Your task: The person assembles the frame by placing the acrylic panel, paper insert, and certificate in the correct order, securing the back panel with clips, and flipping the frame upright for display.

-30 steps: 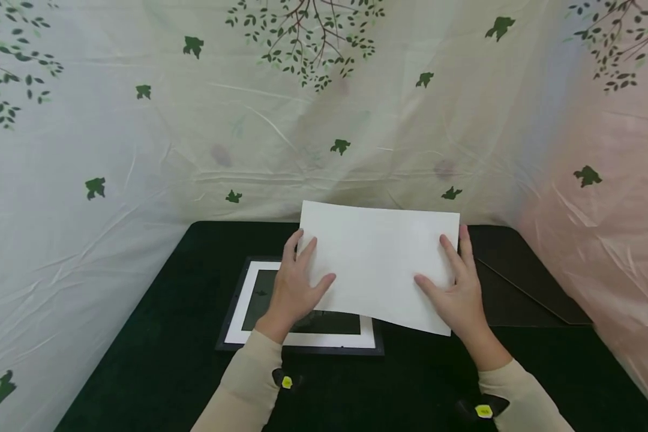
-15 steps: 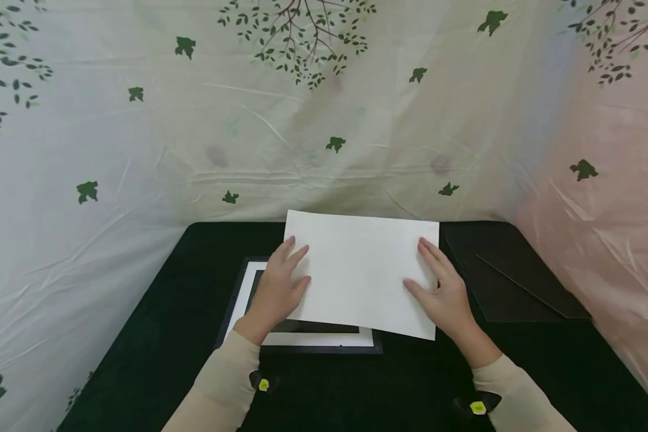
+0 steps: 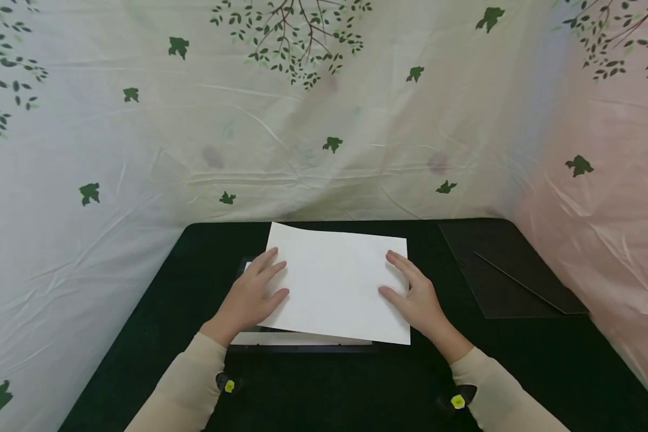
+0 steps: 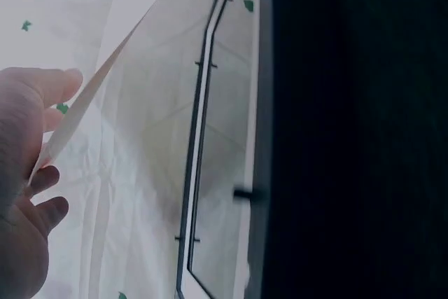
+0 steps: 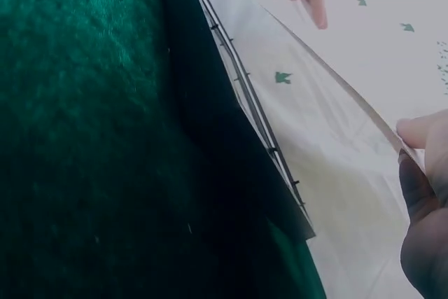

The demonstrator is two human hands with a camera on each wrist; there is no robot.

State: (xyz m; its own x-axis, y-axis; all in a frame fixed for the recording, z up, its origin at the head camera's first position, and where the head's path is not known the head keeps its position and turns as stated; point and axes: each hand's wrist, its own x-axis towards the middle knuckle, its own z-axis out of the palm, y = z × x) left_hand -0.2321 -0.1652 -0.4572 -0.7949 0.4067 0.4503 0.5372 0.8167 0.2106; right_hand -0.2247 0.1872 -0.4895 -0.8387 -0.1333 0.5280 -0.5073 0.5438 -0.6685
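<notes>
A white sheet of paper [image 3: 337, 285] is held by both hands, slightly tilted and bowed, over a dark-edged picture frame [image 3: 302, 348]. My left hand [image 3: 251, 295] pinches its left edge, with the thumb on one face and fingers on the other in the left wrist view. At the opposite edge, my right hand [image 3: 418, 300] grips the paper the same way. Most of the frame is hidden under the sheet; its front strip shows. Small dark tabs line the frame's inner rim [image 4: 199, 124] in the left wrist view, where a gap separates paper and frame.
A dark backing board [image 3: 510, 276] with a thin slanted line across it lies at the right back of the table. Dark green cloth [image 3: 329, 396] covers the table. A pale curtain [image 3: 281, 150] with leaf and bird prints hangs behind and at the sides.
Both hands have carried the paper left and toward me, so it now covers most of the picture frame. The backing board, partly behind the right hand before, now shows fully.
</notes>
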